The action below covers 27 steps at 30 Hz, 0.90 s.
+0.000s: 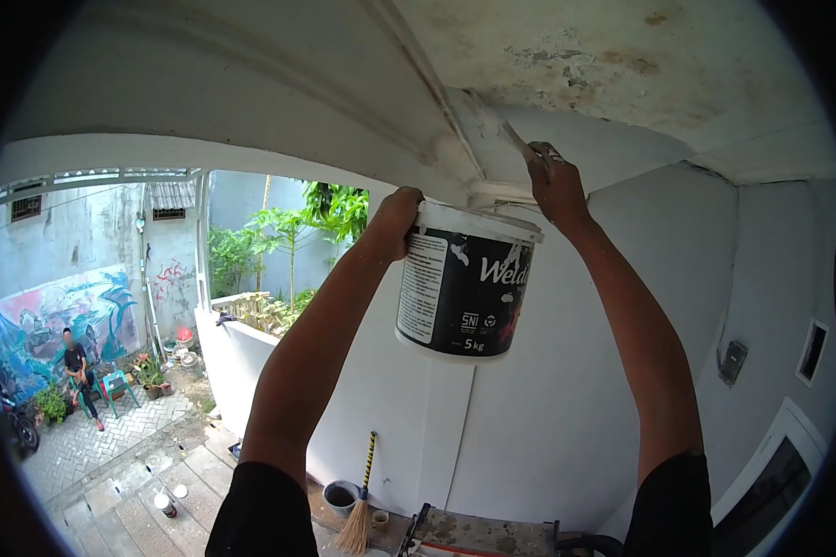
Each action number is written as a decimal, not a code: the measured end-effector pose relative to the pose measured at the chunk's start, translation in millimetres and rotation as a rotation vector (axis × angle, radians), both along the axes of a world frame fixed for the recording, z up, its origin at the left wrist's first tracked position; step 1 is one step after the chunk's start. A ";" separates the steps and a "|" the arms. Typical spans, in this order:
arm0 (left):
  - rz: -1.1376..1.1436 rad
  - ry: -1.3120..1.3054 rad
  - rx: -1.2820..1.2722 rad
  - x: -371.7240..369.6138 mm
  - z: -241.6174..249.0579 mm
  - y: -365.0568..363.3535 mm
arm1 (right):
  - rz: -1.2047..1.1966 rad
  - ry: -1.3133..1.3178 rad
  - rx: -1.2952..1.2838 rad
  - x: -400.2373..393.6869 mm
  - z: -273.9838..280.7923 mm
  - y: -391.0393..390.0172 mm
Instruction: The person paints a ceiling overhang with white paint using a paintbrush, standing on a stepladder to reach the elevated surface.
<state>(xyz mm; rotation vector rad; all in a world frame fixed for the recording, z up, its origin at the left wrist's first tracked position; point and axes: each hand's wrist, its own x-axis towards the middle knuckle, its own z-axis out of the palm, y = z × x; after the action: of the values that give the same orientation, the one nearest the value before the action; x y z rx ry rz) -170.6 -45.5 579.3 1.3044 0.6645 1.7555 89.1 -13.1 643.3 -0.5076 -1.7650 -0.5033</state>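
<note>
**Bucket held high under the ceiling corner**

The pale ceiling (752, 65), stained and flaking in patches, spreads overhead, cut by a broad beam (204, 84) whose edge runs down to the white wall (567, 408). To the left, past a low wall (241, 348), lies the paved yard (130, 441), its near stretch open; a seated person (78, 365) is well apart, in front of a mural (111, 306). At the bottom edge, a paint-spattered platform (483, 537) sits below the arms, with a broom (358, 520) and a dark pail (341, 498) near its left side.

The labelled paint bucket (464, 288) hangs between the forearms, close to the left one, with open room below its base and more toward the right forearm. The left hand (397, 221) has its fingers clenched at the bucket's rim. The right hand (557, 186), above and right of the rim, grasps a slender tool (508, 132), fingers wrapped about its handle; its far end reaches up beside the beam's edge. Contact there is unclear.
</note>
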 end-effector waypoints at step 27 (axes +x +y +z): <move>0.036 0.005 -0.047 -4.7 -6.7 -2.7 | 0.155 0.355 0.148 45.3 -49.1 22.8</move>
<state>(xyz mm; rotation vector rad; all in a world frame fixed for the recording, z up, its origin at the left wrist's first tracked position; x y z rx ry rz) -175.2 -48.2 572.6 1.2728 0.7327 1.7555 134.4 9.6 594.3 -0.3294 -1.4020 -0.4033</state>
